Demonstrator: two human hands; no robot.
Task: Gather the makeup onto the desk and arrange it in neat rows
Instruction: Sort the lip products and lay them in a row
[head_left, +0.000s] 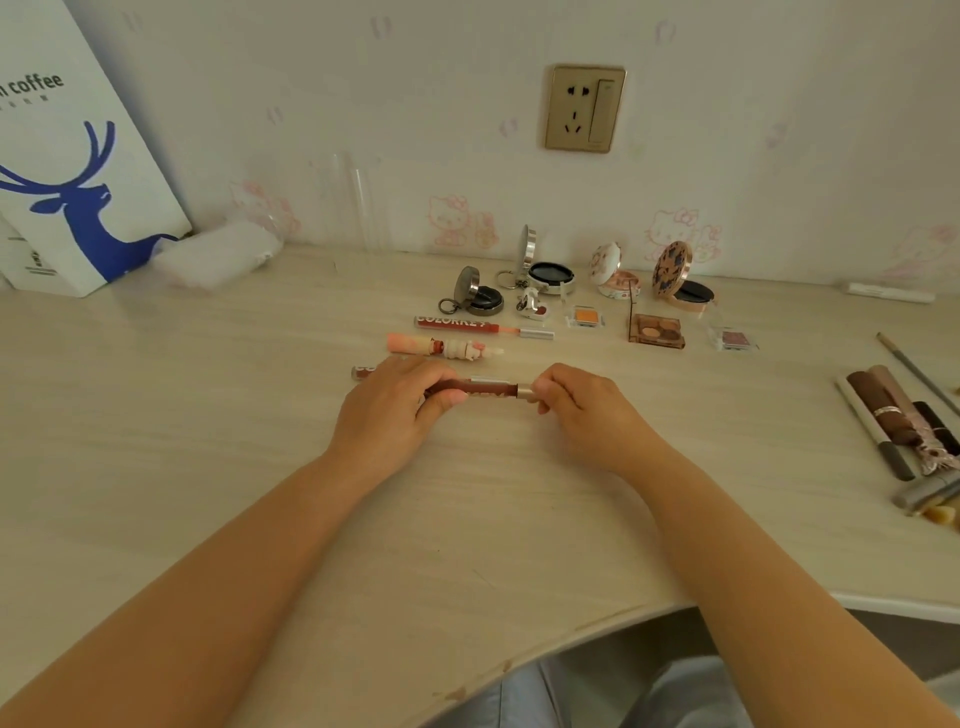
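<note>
Fingers (441, 400) round lip gloss tube (485, 388), both hands.

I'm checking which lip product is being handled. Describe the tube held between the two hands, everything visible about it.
The lip gloss tube is slim, with a dark reddish-brown see-through body carrying pale lettering that fingers partly cover, and a silver metallic cap at its right end. It looks like glossy plastic. It lies about level, left to right, just above the desk. The left hand grips the body; the right hand pinches the cap end. Whether the cap is loosened cannot be told. Another similar tube lies just behind it.
</note>
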